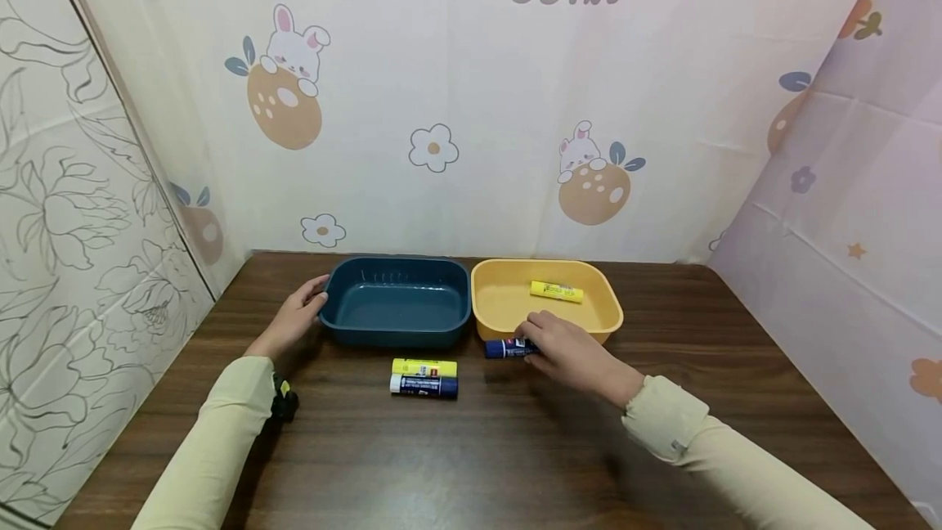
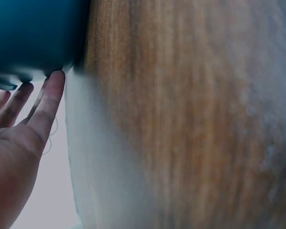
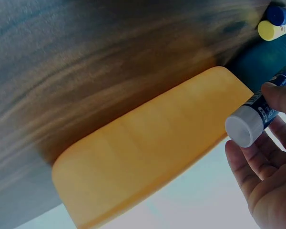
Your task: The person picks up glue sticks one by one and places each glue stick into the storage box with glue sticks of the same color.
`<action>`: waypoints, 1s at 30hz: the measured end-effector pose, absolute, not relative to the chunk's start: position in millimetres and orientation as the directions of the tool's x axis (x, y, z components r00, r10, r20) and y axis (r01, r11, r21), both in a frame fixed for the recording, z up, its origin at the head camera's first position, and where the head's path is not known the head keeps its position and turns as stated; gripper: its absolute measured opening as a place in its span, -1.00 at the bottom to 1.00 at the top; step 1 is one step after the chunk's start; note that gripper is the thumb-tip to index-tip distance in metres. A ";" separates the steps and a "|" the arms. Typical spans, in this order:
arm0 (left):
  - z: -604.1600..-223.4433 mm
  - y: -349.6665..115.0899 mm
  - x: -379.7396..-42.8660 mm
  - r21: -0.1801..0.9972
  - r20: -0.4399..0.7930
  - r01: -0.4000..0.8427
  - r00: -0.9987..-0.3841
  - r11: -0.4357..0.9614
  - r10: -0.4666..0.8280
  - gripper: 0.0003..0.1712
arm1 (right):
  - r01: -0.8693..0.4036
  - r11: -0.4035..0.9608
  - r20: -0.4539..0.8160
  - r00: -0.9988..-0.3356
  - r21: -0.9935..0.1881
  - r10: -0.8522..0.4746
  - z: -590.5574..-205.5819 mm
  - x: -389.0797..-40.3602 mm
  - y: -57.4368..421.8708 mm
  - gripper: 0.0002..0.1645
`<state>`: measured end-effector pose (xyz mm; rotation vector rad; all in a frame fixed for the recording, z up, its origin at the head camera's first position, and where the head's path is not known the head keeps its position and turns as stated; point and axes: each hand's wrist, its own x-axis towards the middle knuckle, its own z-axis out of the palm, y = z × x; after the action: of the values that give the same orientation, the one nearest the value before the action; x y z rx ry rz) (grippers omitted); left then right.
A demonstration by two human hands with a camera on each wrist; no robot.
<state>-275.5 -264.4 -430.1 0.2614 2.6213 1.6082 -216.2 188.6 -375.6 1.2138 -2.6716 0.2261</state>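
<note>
My right hand (image 1: 562, 350) pinches a dark blue glue stick (image 1: 508, 348) between thumb and fingers, just in front of the yellow bin's near wall. In the right wrist view the held stick shows a whitish end (image 3: 243, 126) pointing away from the palm. My left hand (image 1: 293, 316) touches the left side of a dark teal bin (image 1: 397, 338), its fingers (image 2: 50, 98) nearly straight against the wall. Inside the yellow bin (image 1: 486, 301) lies a yellow glue stick (image 1: 556, 292). Another yellow glue stick (image 1: 423, 367) and a blue-and-white glue stick (image 1: 423, 386) lie side by side before the teal bin.
Both bins stand side by side at the back of the brown wood-grain table (image 1: 456, 464). Behind them hangs a printed curtain (image 1: 368, 195); a patterned panel (image 1: 81, 211) rises on the left. A black band with a small device (image 1: 284, 399) is on the left wrist.
</note>
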 end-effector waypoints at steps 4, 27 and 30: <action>-428.9 -264.4 -277.2 0.891 0.027 0.100 -0.985 0.442 0.170 -0.40 | -0.757 0.653 0.253 -0.638 -0.034 -0.727 -372.6 -219.0 187.6 -0.62; -429.9 -265.3 -278.8 0.897 0.017 0.090 -0.985 0.433 0.170 -0.40 | -0.741 0.671 0.242 -0.657 -0.034 -0.714 -363.2 -231.8 174.6 -0.60; -430.0 -265.2 -278.8 0.897 0.018 0.091 -0.985 0.433 0.170 -0.40 | -0.742 0.669 0.245 -0.657 -0.040 -0.713 -362.9 -233.3 171.4 -0.60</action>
<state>-278.8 -265.2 -430.0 0.2364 2.5954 1.6165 -233.3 171.4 -362.9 1.1816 -2.6749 0.2011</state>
